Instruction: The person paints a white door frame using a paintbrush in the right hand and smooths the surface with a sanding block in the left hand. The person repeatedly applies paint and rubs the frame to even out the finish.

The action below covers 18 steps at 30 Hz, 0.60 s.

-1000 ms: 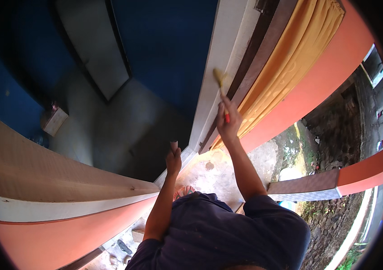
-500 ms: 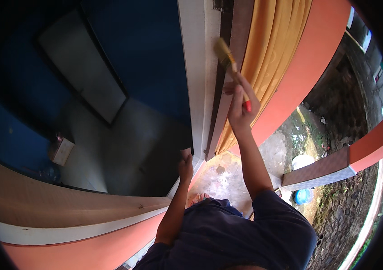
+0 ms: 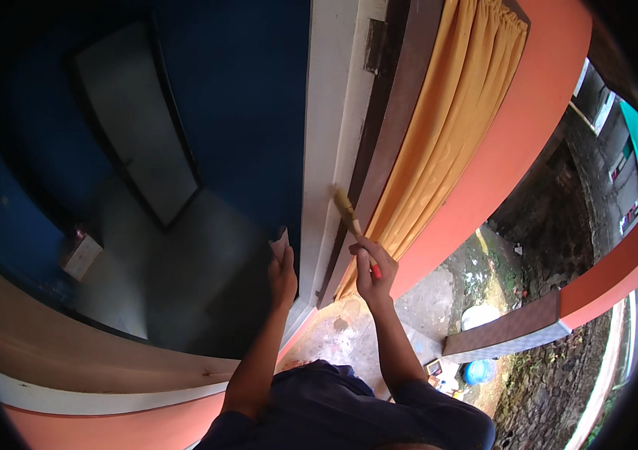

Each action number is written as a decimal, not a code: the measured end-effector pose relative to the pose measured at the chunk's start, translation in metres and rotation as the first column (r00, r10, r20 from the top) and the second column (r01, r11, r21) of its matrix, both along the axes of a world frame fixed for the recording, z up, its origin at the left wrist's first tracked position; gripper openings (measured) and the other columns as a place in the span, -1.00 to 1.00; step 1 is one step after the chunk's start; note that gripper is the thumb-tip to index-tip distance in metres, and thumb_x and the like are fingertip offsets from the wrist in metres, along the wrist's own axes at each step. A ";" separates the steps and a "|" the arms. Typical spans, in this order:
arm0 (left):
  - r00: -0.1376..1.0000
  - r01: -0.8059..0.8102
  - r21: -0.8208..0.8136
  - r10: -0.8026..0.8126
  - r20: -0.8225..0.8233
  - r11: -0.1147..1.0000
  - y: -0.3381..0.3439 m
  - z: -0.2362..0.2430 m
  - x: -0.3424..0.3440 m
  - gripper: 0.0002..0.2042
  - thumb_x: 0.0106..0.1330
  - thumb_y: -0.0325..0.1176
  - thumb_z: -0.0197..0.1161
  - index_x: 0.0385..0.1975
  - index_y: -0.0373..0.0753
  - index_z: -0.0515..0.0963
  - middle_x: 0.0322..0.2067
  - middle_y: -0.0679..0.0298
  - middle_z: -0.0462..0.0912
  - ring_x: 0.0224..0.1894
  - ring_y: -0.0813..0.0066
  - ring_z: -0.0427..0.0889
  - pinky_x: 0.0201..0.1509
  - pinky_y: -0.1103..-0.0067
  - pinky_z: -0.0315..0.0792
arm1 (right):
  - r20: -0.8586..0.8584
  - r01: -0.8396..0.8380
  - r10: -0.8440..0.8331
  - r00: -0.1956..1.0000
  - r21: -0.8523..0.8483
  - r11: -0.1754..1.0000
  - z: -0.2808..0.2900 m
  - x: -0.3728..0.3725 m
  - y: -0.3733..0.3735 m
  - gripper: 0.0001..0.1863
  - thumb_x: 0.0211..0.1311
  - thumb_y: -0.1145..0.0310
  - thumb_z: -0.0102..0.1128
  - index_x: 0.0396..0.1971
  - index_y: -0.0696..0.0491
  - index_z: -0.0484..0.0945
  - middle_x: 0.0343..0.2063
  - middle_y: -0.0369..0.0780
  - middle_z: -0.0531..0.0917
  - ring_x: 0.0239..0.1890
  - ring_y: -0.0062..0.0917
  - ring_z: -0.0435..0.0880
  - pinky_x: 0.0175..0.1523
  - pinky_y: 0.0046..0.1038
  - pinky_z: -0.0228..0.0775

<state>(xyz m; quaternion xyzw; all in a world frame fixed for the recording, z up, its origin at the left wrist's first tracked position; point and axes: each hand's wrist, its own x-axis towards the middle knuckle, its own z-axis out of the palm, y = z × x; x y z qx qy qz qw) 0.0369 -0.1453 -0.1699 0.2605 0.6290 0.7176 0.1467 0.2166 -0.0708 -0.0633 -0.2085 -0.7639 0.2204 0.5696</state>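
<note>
My right hand (image 3: 373,271) grips a paintbrush (image 3: 352,219) with a red handle and pale bristles. The bristles rest on the white door frame (image 3: 328,150), beside the dark brown door edge (image 3: 388,142). My left hand (image 3: 282,271) is raised against the lower part of the same white frame and holds a small pale folded piece, perhaps paper or cloth (image 3: 280,242). Both forearms come up from the lower middle of the view.
A yellow curtain (image 3: 446,135) hangs right of the brown edge, next to an orange wall (image 3: 529,127). A dim blue-walled room (image 3: 236,97) lies to the left. Below, the concrete floor (image 3: 439,300) holds a white lid (image 3: 481,316) and a blue bucket (image 3: 479,370).
My right hand and the brush have come down along the frame from a higher point. The view has shifted, and my left hand stays against the frame.
</note>
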 end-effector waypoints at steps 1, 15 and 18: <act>0.999 0.016 0.028 -0.015 -0.053 0.999 0.009 0.031 0.007 -0.58 0.59 -0.20 0.09 0.13 -0.51 0.51 -0.09 -0.06 0.71 0.01 0.22 0.68 0.18 0.40 0.44 | -0.071 0.020 -0.014 0.997 0.091 0.996 0.014 0.005 0.001 -0.71 0.57 0.30 0.04 0.00 0.19 0.62 -0.32 -0.03 0.75 -0.27 -0.34 0.79 -0.17 -0.43 0.64; 0.844 0.110 0.305 0.073 -0.532 0.946 0.092 0.183 0.007 -0.46 0.54 -0.45 0.05 0.47 -0.48 0.19 0.52 -0.12 0.15 0.57 0.04 0.16 0.58 0.36 0.08 | -0.246 0.281 -0.191 0.950 0.416 0.865 0.014 -0.075 0.107 -0.63 0.51 0.46 0.08 0.23 0.19 0.35 0.19 0.13 0.46 0.24 0.03 0.49 0.34 -0.11 0.29; 0.755 0.129 0.363 0.145 -0.639 0.923 0.113 0.210 -0.011 -0.48 0.54 -0.43 0.09 0.48 -0.30 0.26 0.54 -0.17 0.06 0.56 -0.09 0.12 0.57 0.27 0.13 | -0.326 0.328 -0.178 0.929 0.496 0.804 0.007 -0.088 0.118 -0.60 0.51 0.48 0.07 0.26 0.18 0.28 0.26 0.18 0.40 0.37 0.08 0.39 0.46 -0.09 0.16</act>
